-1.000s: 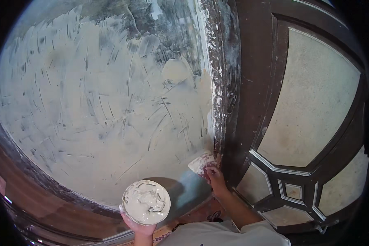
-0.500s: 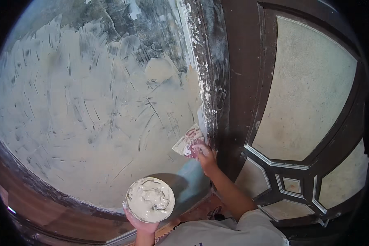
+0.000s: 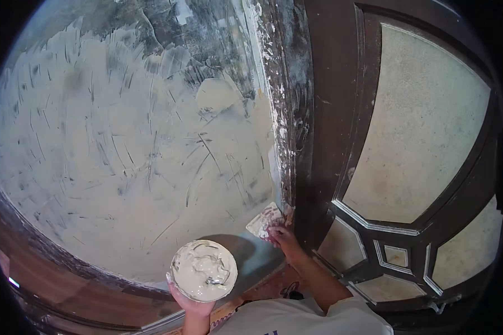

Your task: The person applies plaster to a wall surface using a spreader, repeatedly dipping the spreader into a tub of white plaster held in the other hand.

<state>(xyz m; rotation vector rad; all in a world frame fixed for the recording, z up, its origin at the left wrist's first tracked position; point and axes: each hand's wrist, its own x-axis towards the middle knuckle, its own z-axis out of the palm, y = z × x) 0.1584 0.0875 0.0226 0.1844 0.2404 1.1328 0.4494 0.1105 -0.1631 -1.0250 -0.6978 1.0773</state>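
Note:
My left hand (image 3: 191, 301) is wrapped round the underside of a round tub of putty (image 3: 204, 271), its cream-coloured filling stirred up and wet. In my right hand (image 3: 282, 234) is a putty knife (image 3: 265, 220) with a wide, smeared blade, gripped by its handle. The blade lies at the lower right of the wall (image 3: 151, 184), close beside the door frame. Pale putty with dark streaks covers most of this wall. Fingers under the tub are partly hidden.
A dark door frame (image 3: 290, 111) flecked with white borders the wall. To the right stands a brown panelled door (image 3: 332, 111) with pale insets. Brown wood trim (image 3: 84, 285) curves along the lower left. Reddish floor (image 3: 268, 282) shows near my body.
My right hand has drawn the putty knife down along the wall's right edge. The strip there now looks coated paler. My left hand and the tub have barely moved.

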